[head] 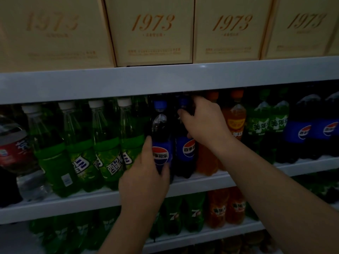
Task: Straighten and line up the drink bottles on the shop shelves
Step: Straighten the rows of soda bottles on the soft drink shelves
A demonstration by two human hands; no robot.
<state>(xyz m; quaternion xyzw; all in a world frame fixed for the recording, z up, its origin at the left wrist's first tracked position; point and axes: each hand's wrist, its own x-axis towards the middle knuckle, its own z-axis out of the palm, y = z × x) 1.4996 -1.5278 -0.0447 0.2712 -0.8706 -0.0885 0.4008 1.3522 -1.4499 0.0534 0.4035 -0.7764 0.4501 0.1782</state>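
Two-handed grip, both upright

Left hand fingers wrap the lower body of left cola bottle; right hand grips the neck of right cola bottle. Both on middle shelf, between green bottles and orange bottles

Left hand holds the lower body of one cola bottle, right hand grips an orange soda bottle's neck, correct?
Not the orange one: the head view shows the right hand at the neck of the second cola bottle. The left hand holds the lower body of the first cola bottle, as said.
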